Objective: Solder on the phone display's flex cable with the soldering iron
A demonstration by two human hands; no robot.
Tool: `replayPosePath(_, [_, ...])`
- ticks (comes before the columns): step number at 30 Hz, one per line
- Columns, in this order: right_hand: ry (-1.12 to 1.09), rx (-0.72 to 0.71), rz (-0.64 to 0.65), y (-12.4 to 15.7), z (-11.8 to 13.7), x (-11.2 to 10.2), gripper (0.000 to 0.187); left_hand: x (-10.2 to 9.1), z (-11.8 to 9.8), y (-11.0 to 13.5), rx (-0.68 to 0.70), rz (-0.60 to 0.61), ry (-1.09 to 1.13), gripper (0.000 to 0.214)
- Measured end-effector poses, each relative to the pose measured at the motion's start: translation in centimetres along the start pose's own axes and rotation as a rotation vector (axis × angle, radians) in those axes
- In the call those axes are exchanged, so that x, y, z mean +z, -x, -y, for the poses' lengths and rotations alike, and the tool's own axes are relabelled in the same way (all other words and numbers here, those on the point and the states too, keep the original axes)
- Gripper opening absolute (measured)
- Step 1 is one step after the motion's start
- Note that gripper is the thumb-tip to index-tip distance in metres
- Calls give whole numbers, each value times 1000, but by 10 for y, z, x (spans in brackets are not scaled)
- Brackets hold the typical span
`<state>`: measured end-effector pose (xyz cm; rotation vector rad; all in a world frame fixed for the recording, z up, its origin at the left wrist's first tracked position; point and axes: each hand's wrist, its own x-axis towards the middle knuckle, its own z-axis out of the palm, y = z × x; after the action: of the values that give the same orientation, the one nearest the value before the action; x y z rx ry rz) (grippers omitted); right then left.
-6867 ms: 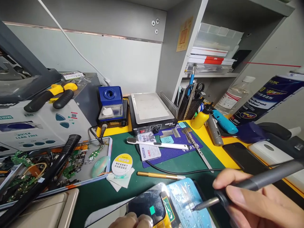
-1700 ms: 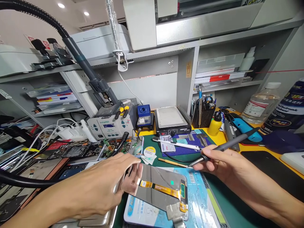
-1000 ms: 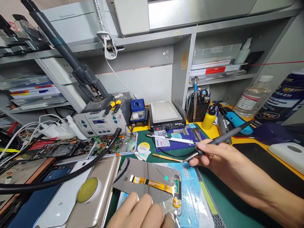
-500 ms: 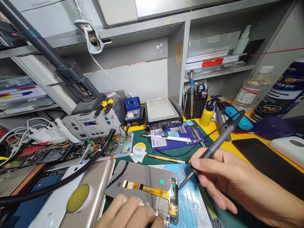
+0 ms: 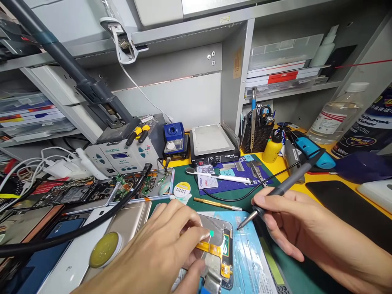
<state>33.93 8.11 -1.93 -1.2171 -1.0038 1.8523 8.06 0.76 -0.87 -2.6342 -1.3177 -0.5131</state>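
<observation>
Phone screen assembly (image 5: 219,234), flex cable up, near table edge.
Left hand (image 5: 162,249) fingertips press it; right hand (image 5: 288,220) pinches soldering iron (image 5: 283,190); mesh holder (image 5: 255,136) holds tweezers, scissors.

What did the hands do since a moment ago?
The left hand moved up over the phone screen part, fingers now on its orange ribbon. The right hand lifted the soldering iron tip slightly off. It still grips the iron.

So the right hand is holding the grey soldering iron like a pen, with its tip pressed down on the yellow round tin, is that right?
Not quite. In the head view the right hand does hold the grey soldering iron like a pen, but its tip hangs just above the light blue plastic sheet, beside the phone screen assembly, far from the yellow round tin.
</observation>
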Motion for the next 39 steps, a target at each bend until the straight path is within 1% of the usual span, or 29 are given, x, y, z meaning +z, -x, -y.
replayPosePath(2, [-5,-5,-10,2,2,2,30,-3,2,-6,-17,47,24,15])
replayPosePath(4, [-13,-4,7,4,2,2,33,-6,4,-12,-37,106,67,12])
replayPosePath(7, [-20,-2,60,4,1,-1,37,-11,10,-20,-112,265,219,3])
replayPosePath(9, [-21,4,77,5,-1,-2,35,-13,11,-24,-189,387,347,10])
replayPosePath(11, [-16,19,91,6,-2,-3,34,-14,12,-27,-228,445,435,14])
replayPosePath(13, [-8,29,117,6,-4,-2,34,-14,12,-29,-228,455,465,15])
replayPosePath(17, [50,35,195,6,-7,0,32,-11,12,-28,-232,490,450,17])
replayPosePath(19, [75,33,223,6,-8,0,31,-9,13,-28,-215,485,445,18])
replayPosePath(22, [106,33,233,6,-9,0,31,-8,13,-30,-196,467,438,19])
replayPosePath(28, [165,62,246,5,-9,2,32,-8,11,-29,-197,468,414,20])
replayPosePath(33, [157,60,258,6,-9,3,33,-6,9,-27,-167,435,368,19])
replayPosePath(35, [159,58,255,6,-9,3,33,-6,8,-28,-150,425,330,19])
replayPosePath(39, [157,61,252,5,-12,3,27,-6,7,-29,-102,383,238,21])
